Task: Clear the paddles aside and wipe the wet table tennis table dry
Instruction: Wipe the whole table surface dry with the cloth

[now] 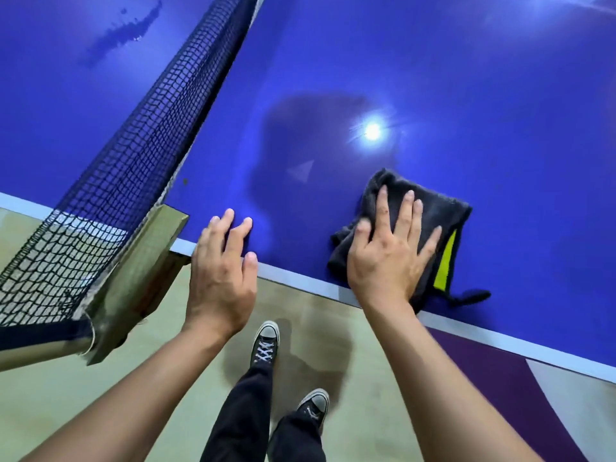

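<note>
Table edge [300,277]: running diagonally from the middle left down to the lower right as a white stripe, dividing the blue table [466,78] from the floor [83,395].
Open room: stretching wide across the blue surface to the right of and beyond the cloth [446,215]; narrowing on the left toward the net [133,145].
Net clamp [140,278]: gripping the table edge just beside the left hand [220,281] and jutting out over the floor.
Wet patch [123,35]: showing as a dark streak beyond the net, well apart from the cloth.
Cloth position: lying crumpled on the near strip of the table, reaching onto the white stripe with its lower corner and showing a yellow-green panel on its right side.
Hidden: sitting under the right hand [390,255], the middle of the cloth; getting cut off by the frame, the far and right table edges.
Hard to make out: blurring under the light glare [371,131] and a broad dark shadow, the surface left of the cloth; cannot tell whether wet there.
Right hand pose: pressing palm-down on the cloth, keeping the fingers straight and spread apart.
Left hand pose: resting fingertips on the blue surface just past the stripe, keeping the fingers slightly bent and parted, holding nothing.
Sneakers [265,341]: standing on the floor below the edge, beside a dark stain [316,345].
</note>
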The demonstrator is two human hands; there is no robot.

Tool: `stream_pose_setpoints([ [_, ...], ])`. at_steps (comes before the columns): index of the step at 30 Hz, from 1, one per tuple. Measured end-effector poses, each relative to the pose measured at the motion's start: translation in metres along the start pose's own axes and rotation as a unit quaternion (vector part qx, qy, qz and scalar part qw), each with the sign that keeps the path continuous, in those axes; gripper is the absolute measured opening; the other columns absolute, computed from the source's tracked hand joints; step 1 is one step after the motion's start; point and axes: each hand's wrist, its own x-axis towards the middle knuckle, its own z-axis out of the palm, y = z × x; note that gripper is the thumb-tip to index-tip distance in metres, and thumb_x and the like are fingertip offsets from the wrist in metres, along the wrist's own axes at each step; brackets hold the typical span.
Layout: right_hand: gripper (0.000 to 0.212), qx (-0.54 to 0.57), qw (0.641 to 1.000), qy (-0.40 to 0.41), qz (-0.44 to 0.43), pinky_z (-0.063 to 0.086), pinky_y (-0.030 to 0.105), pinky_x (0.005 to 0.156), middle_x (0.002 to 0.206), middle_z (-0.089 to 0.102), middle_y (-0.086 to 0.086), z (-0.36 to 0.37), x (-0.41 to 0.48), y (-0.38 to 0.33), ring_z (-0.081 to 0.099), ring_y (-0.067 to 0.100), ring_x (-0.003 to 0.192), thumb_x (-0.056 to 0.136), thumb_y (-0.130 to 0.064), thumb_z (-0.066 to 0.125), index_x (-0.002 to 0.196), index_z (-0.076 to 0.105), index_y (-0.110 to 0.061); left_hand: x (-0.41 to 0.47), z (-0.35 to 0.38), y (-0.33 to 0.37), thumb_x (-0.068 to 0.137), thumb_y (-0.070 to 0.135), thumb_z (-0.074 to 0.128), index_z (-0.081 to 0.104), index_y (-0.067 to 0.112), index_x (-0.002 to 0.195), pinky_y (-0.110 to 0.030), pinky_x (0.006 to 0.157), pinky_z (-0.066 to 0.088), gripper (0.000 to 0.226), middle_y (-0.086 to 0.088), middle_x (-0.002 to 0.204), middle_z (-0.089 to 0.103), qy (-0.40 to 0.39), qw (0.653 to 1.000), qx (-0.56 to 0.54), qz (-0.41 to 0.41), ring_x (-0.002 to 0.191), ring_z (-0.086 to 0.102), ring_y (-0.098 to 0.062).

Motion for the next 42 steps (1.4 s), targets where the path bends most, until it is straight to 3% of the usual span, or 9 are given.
stream_pose_setpoints([
  [4, 0.059, -0.003, 0.995, -0.043, -0.092, -0.004, 0.055, 0.124, 0.17, 0.012, 0.001, 0.012, 0.05, -0.048, 0.005, 0.016, 0.157, 0.101, -0.047, 0.027, 0.159, 0.02, -0.042, -0.001, -0.001, 0.0, 0.097, 0.029, 0.04, 0.052, 0.013, 0.143, -0.046, 0.124, 0.018, 0.05, -0.012, 0.159, 0.037, 0.0, 1.0, -0.014, -0.005, 0.149, 0.028, -0.032],
  [7, 0.059, 0.004, 0.992, -0.04, -0.12, -0.003, 0.056, 0.124, 0.169, 0.016, 0.002, 0.026, 0.067, -0.087, 0.008, 0.016, 0.156, 0.1, -0.047, 0.032, 0.158, 0.024, -0.042, 0.004, 0.0, 0.003, 0.095, 0.028, 0.042, 0.056, 0.011, 0.138, -0.05, 0.117, 0.028, 0.048, -0.015, 0.152, 0.045, 0.023, 1.0, 0.006, -0.002, 0.14, 0.039, -0.036],
  [13, 0.057, 0.073, 0.96, -0.054, -0.266, 0.008, 0.053, 0.124, 0.166, 0.027, 0.002, 0.013, -0.026, -0.079, 0.019, 0.016, 0.155, 0.099, -0.041, 0.043, 0.155, 0.037, -0.036, 0.012, -0.001, -0.002, 0.086, 0.013, 0.048, 0.061, 0.002, 0.125, -0.054, 0.1, 0.038, 0.042, -0.023, 0.133, 0.055, 0.074, 0.995, 0.053, 0.035, 0.116, 0.053, -0.045],
  [17, 0.057, 0.073, 0.979, -0.036, -0.188, 0.012, 0.052, 0.124, 0.167, 0.025, -0.003, -0.006, -0.041, -0.012, 0.017, 0.012, 0.155, 0.099, -0.039, 0.047, 0.155, 0.036, -0.037, 0.013, 0.003, 0.029, 0.086, 0.015, 0.049, 0.06, 0.004, 0.127, -0.054, 0.1, 0.036, 0.044, -0.021, 0.135, 0.054, 0.067, 0.994, 0.056, 0.064, 0.12, 0.05, -0.043],
  [25, 0.059, -0.004, 0.998, 0.027, 0.06, 0.017, 0.056, 0.123, 0.166, 0.027, -0.001, -0.043, -0.024, 0.116, 0.018, 0.011, 0.154, 0.098, -0.044, 0.044, 0.156, 0.035, -0.037, 0.039, 0.047, 0.129, 0.086, 0.021, 0.048, 0.06, 0.011, 0.131, -0.047, 0.107, 0.035, 0.048, -0.016, 0.146, 0.047, -0.054, 0.978, 0.027, 0.199, 0.127, 0.048, -0.038],
  [33, 0.061, -0.043, 0.998, 0.013, 0.052, 0.009, 0.053, 0.125, 0.167, 0.025, -0.003, -0.045, 0.05, 0.143, 0.014, 0.011, 0.155, 0.097, -0.05, 0.039, 0.157, 0.031, -0.04, 0.111, 0.073, 0.155, 0.089, 0.029, 0.038, 0.058, 0.01, 0.137, -0.05, 0.109, 0.038, 0.055, -0.016, 0.15, 0.044, -0.107, 0.96, 0.07, 0.247, 0.132, 0.048, -0.039],
  [42, 0.062, -0.04, 0.996, 0.013, 0.074, 0.001, 0.052, 0.126, 0.169, 0.015, -0.003, -0.039, 0.215, 0.178, 0.008, 0.01, 0.156, 0.098, -0.053, 0.034, 0.158, 0.026, -0.041, 0.224, 0.14, 0.246, 0.091, 0.025, 0.042, 0.053, 0.011, 0.143, -0.049, 0.117, 0.029, 0.055, -0.018, 0.157, 0.038, -0.06, 0.956, 0.069, 0.279, 0.143, 0.038, -0.04],
])
